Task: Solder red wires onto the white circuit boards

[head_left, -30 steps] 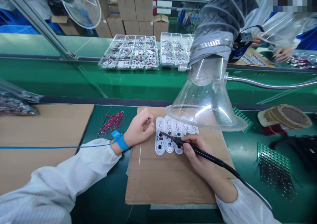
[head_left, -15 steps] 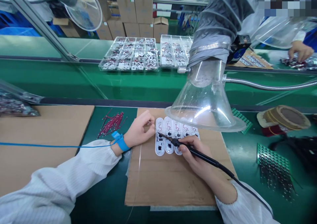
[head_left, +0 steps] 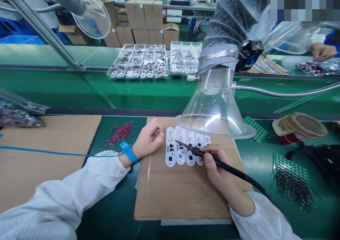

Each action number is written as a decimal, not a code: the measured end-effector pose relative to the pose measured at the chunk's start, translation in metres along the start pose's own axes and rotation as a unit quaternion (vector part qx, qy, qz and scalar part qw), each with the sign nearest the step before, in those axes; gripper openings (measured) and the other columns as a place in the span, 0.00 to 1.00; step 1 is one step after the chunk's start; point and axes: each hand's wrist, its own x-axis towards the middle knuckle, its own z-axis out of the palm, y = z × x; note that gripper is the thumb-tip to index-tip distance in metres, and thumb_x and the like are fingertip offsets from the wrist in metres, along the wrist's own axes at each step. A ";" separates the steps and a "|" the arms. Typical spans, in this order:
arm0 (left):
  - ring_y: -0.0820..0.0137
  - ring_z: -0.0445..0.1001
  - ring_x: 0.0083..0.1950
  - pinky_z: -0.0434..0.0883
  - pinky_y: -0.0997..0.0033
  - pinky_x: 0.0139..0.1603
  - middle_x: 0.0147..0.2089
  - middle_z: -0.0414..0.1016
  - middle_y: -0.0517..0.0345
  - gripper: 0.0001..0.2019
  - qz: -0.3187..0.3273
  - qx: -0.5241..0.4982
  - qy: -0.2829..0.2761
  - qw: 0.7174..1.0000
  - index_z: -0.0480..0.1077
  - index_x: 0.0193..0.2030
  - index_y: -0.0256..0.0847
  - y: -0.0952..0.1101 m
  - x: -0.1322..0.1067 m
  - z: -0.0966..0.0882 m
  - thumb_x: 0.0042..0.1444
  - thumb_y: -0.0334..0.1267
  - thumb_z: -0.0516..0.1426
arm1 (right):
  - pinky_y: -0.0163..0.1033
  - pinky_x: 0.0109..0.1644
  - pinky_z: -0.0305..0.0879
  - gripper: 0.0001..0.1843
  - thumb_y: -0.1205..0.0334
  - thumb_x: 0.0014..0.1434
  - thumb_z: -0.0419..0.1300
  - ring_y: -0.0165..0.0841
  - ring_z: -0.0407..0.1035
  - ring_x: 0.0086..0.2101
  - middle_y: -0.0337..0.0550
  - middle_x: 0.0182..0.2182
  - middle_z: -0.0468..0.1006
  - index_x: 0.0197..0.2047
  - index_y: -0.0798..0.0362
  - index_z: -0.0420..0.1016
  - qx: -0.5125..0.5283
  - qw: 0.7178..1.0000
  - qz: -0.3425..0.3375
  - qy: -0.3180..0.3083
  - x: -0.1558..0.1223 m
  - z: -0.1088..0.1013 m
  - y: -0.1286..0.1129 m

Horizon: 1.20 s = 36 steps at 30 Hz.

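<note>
My right hand (head_left: pixel 216 164) grips a black soldering iron (head_left: pixel 198 152), its tip over the second of several white oblong circuit boards (head_left: pixel 170 155). The boards stand side by side on a cardboard sheet (head_left: pixel 180 194), with short red wires near their upper ends. Just left of them, my left hand (head_left: pixel 150 139) pinches a thin solder wire (head_left: pixel 158 131) whose end points at the first board. From that hand the strand trails down across the cardboard. A blue wrist strap (head_left: pixel 129 152) circles my left wrist.
A clear fume hood (head_left: pixel 216 116) hangs over the boards' far right. Red wires (head_left: pixel 120 133) lie left of the cardboard. Green boards (head_left: pixel 290 169) and a tape-wrapped roll (head_left: pixel 300 128) sit right. Compartment trays (head_left: pixel 139 63) stand behind; a co-worker's hand (head_left: pixel 322 52) touches parts at the back right.
The soldering iron has moved right and its tip has come away from the first board. My left hand, still pinching the solder wire, has drawn slightly left.
</note>
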 end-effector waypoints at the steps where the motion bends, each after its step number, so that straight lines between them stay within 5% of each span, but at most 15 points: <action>1: 0.70 0.62 0.33 0.61 0.69 0.35 0.33 0.61 0.62 0.06 0.002 0.000 -0.001 1.000 0.62 0.35 0.43 0.000 0.000 0.000 0.62 0.28 0.54 | 0.41 0.36 0.76 0.12 0.48 0.77 0.60 0.37 0.79 0.32 0.41 0.34 0.82 0.52 0.46 0.77 0.002 1.000 -0.003 0.002 0.000 0.000 -0.001; 9: 0.77 0.54 0.25 0.55 0.74 0.28 0.30 0.57 0.68 0.05 0.027 -0.034 -0.068 0.997 0.65 0.37 0.42 0.007 -0.002 -0.003 0.65 0.30 0.55 | 0.40 0.43 0.75 0.13 0.48 0.79 0.59 0.35 0.78 0.35 0.41 0.39 0.83 0.54 0.43 0.82 -0.014 0.998 -0.064 0.001 0.018 -0.002 -0.024; 15: 0.78 0.56 0.25 0.55 0.74 0.27 0.32 0.62 0.66 0.05 0.025 -0.070 -0.185 0.980 0.70 0.42 0.41 0.039 -0.007 0.005 0.72 0.38 0.57 | 0.40 0.41 0.72 0.15 0.49 0.78 0.59 0.36 0.73 0.36 0.43 0.36 0.76 0.47 0.45 0.84 -0.088 0.988 -0.118 -0.050 0.020 0.003 -0.030; 19: 0.76 0.57 0.26 0.56 0.73 0.30 0.30 0.59 0.68 0.05 0.014 -0.089 -0.179 0.980 0.72 0.43 0.41 0.064 -0.011 0.018 0.72 0.38 0.58 | 0.41 0.42 0.71 0.11 0.56 0.78 0.59 0.37 0.70 0.38 0.42 0.36 0.71 0.43 0.46 0.81 -0.122 0.982 -0.133 -0.046 0.009 0.008 -0.041; 23: 0.74 0.57 0.27 0.56 0.73 0.29 0.28 0.58 0.68 0.07 -0.087 -0.127 -0.216 0.964 0.71 0.43 0.42 0.077 -0.024 0.023 0.72 0.41 0.59 | 0.41 0.40 0.70 0.12 0.61 0.77 0.57 0.38 0.69 0.38 0.42 0.35 0.70 0.40 0.46 0.79 -0.167 0.980 -0.106 -0.029 -0.007 -0.008 -0.052; 27: 0.74 0.60 0.29 0.59 0.74 0.29 0.30 0.62 0.65 0.10 -0.181 -0.138 -0.261 0.938 0.71 0.44 0.42 0.074 -0.043 0.016 0.74 0.45 0.57 | 0.41 0.38 0.70 0.11 0.63 0.75 0.58 0.40 0.72 0.38 0.42 0.35 0.74 0.40 0.44 0.79 -0.216 0.970 -0.083 -0.069 -0.029 -0.039 -0.037; 31: 0.74 0.58 0.28 0.59 0.74 0.30 0.29 0.61 0.66 0.08 -0.109 -0.065 -0.202 0.971 0.73 0.42 0.41 0.061 -0.045 0.006 0.73 0.41 0.58 | 0.42 0.39 0.72 0.08 0.63 0.75 0.59 0.39 0.75 0.37 0.42 0.36 0.77 0.44 0.45 0.79 -0.230 0.966 -0.113 -0.017 -0.054 -0.056 -0.020; 36: 0.75 0.56 0.27 0.57 0.74 0.29 0.29 0.57 0.66 0.06 -0.060 -0.025 -0.044 0.997 0.69 0.39 0.41 0.040 -0.028 0.005 0.70 0.37 0.59 | 0.45 0.49 0.81 0.12 0.63 0.76 0.60 0.38 0.85 0.40 0.41 0.39 0.86 0.59 0.44 0.70 -0.083 0.989 -0.024 0.118 -0.072 -0.048 -0.029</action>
